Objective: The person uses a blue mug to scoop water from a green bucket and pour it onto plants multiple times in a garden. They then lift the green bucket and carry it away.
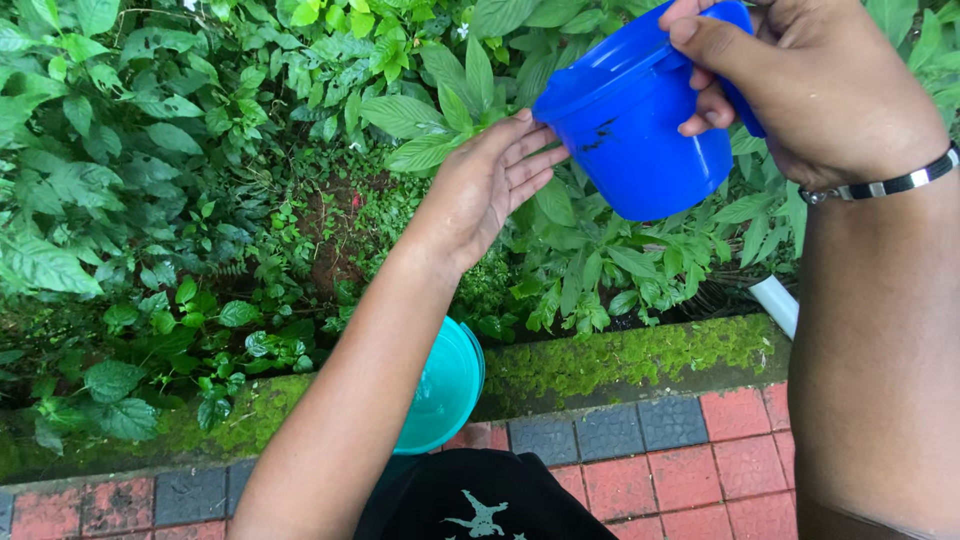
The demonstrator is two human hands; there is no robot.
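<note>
Head view: right hand point(830, 90) clamping blue plastic scoop point(640, 130) at one o'clock, by its handle; left hand point(490, 185), fingers flat, unclenched, touching its side. Probably handling light, rigid, slick; handle looking safest.

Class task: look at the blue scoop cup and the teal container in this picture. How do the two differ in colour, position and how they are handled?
The blue scoop cup is deep blue; the teal container is turquoise. The cup is held up over the plants, gripped by the right hand, with the left hand at its side; the teal container sits low by the mossy kerb, untouched and partly hidden behind the left forearm. Both look like smooth plastic.
</note>
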